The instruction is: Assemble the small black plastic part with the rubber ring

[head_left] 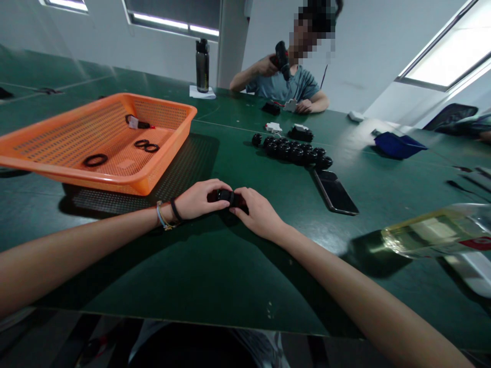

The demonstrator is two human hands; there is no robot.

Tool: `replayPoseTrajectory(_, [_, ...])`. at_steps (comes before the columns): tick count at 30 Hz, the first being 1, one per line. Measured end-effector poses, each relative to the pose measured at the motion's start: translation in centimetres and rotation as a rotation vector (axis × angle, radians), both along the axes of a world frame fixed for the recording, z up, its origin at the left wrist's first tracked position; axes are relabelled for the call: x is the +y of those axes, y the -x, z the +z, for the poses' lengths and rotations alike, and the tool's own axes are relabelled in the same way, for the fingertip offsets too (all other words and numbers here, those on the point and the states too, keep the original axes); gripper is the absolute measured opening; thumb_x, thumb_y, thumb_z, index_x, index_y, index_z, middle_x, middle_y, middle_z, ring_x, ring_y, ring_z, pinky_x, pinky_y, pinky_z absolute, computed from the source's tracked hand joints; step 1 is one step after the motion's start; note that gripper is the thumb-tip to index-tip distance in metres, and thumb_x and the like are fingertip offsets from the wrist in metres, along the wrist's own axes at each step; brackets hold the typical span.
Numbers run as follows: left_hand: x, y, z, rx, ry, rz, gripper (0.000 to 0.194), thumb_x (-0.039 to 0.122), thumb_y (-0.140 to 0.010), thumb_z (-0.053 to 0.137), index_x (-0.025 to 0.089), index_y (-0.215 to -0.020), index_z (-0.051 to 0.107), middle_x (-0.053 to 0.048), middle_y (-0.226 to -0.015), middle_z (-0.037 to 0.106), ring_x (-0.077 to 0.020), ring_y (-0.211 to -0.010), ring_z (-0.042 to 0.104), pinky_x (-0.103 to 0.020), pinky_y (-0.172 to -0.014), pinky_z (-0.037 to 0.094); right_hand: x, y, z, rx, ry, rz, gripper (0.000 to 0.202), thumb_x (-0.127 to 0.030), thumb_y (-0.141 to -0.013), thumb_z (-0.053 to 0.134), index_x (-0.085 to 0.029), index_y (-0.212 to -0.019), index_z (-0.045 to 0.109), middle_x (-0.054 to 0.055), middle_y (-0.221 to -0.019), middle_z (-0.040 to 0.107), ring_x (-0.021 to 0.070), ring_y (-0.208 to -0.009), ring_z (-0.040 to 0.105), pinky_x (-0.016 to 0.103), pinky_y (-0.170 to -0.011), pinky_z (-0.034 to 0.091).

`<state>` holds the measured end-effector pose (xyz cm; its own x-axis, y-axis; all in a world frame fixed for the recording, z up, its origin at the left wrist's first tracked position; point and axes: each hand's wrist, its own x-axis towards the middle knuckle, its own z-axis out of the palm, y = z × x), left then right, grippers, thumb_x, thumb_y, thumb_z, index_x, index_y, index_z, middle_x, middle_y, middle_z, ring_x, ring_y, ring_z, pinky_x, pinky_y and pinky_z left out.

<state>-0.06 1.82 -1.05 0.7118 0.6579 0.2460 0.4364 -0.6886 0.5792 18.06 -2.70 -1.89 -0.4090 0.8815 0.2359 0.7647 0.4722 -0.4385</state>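
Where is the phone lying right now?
In the head view, the phone lies right of the right hand, between the black round parts and the clear bottle.

- Basket [169,153]: orange plastic, perforated, slight sheen.
- Tabletop [238,276]: green, smooth, semi-gloss.
- Round pcs [284,150] in row: black, v. glossy.
- Bottle [433,232] on my right: clear plastic, shiny.
- Phone [335,191] screen: glossy, smooth.
- Co-worker's shirt [278,84]: cloth, matt.
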Motion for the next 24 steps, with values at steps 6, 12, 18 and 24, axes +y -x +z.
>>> replayPoseTrajectory(6, [-0.01,0.05,0.04,0.005,0.004,0.007,0.031,0.035,-0.077,0.05,0.014,-0.099,0.055,-0.006,-0.095,0.06,-0.017,-0.085,0.056,-0.028,-0.076,0.043,-0.06,0.05,0.16,0.0,0.01,-0.003,0.022,-0.021,-0.077,0.054,-0.015,-0.099,0.05,0.006,-0.086,0.055,0.0166,-0.078,0.051,0.032,-0.07,0.042])
replayPoseTrajectory(12, [-0.03,0.01,0.05,-0.002,0.005,0.005,0.031,0.036,-0.077,0.05,0.013,-0.098,0.056,-0.006,-0.094,0.06,-0.0174,-0.084,0.055,-0.028,-0.076,0.043,-0.01,0.1,0.24,-0.012,0.019,-0.008,0.022,-0.021,-0.077,0.053,-0.013,-0.098,0.05,0.008,-0.087,0.056,0.0173,-0.079,0.051,0.032,-0.071,0.042])
replayPoseTrajectory(18, [-0.02,0.02,0.05,-0.004,0.004,0.002,0.032,0.035,-0.077,0.05,0.012,-0.098,0.056,-0.006,-0.094,0.06,-0.0172,-0.084,0.055,-0.028,-0.076,0.043,0.04,0.05,0.08,-0.003,0.001,-0.001,0.023,-0.021,-0.077,0.053,-0.013,-0.099,0.05,0.007,-0.086,0.056,0.0169,-0.078,0.051,0.032,-0.07,0.042])
replayPoseTrajectory(24, [-0.11,0.03,0.14,0.001,0.009,0.004,0.032,0.035,-0.077,0.05,0.013,-0.099,0.055,-0.007,-0.095,0.059,-0.0174,-0.085,0.055,-0.028,-0.077,0.043,0.03,-0.04,-0.21,0.014,-0.016,0.002,0.026,-0.019,-0.075,0.054,-0.013,-0.099,0.048,0.007,-0.087,0.055,0.0169,-0.078,0.051,0.032,-0.071,0.043])
